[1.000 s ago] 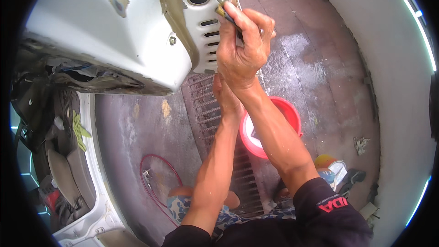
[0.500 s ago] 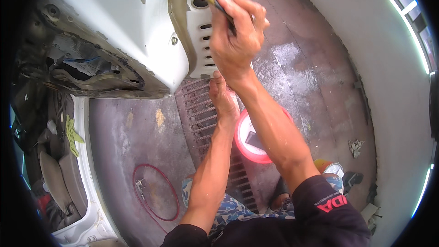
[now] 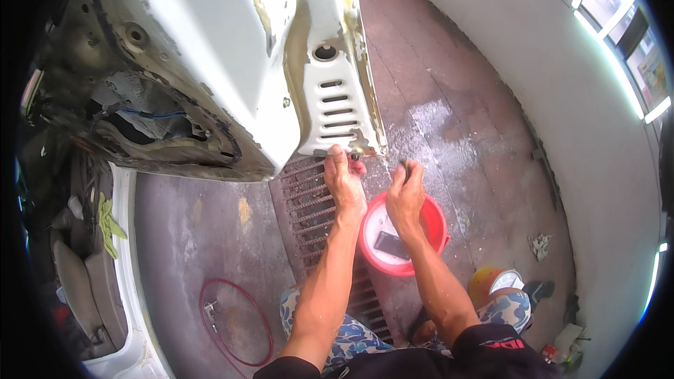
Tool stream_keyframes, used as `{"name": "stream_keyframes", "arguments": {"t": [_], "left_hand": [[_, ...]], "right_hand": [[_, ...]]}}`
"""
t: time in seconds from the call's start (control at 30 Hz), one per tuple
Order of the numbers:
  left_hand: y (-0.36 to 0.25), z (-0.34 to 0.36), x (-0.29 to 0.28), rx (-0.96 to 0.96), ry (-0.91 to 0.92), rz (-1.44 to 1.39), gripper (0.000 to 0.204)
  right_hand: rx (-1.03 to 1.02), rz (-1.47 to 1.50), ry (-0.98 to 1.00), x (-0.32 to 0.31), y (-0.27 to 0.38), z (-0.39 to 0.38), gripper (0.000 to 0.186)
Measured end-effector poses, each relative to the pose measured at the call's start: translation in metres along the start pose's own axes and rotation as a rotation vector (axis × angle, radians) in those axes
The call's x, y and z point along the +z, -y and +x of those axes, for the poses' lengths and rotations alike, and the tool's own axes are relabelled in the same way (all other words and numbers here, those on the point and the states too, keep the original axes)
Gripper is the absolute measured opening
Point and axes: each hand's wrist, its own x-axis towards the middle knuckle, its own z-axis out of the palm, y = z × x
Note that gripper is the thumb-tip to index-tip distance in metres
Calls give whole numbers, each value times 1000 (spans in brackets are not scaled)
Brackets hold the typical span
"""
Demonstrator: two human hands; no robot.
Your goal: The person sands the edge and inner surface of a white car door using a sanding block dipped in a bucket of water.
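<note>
A white car door (image 3: 253,98), its paint stripped to brown at the edges, stands in front of me, with a row of slots near its lower corner. My left hand (image 3: 344,182) is closed on that lower edge, thumb in front and fingers partly hidden behind. My right hand (image 3: 407,200) is curled to the right of it, above a pink bucket (image 3: 439,228). Between its thumb and fingers shows the end of a small dark piece (image 3: 405,167), too covered to name. A dark grey rectangular block (image 3: 392,244) lies in the bucket's whitish, sudsy water.
Beneath the door runs a metal floor grate (image 3: 309,203). A red hose (image 3: 210,344) lies coiled at left, near the car's door opening, where a yellow-green glove (image 3: 109,224) hangs. At right are a yellow can (image 3: 484,282), crumpled paper (image 3: 540,245) and a pale wall (image 3: 484,21).
My right hand has come down from the door's upper hole to beside its lower corner, over the bucket. My left hand still holds the edge. The view has shifted, showing more of the door.
</note>
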Motion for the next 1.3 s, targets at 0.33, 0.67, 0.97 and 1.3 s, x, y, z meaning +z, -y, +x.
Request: {"name": "stream_keyframes", "arguments": {"t": [0.33, 0.67, 0.97, 1.3], "left_hand": [[-13, -7, 4, -131, 0, 23, 40], [-23, -4, 14, -123, -16, 193, 52], [-19, 0, 18, -93, 16, 239, 42], [-13, -1, 15, -39, 15, 203, 44]], "right_hand": [[150, -693, 616, 1, -198, -42, 35], [-355, 597, -59, -75, 162, 49, 28], [-990, 438, -535, -55, 283, 111, 17], [-1054, 489, -568, -49, 285, 114, 19]]}}
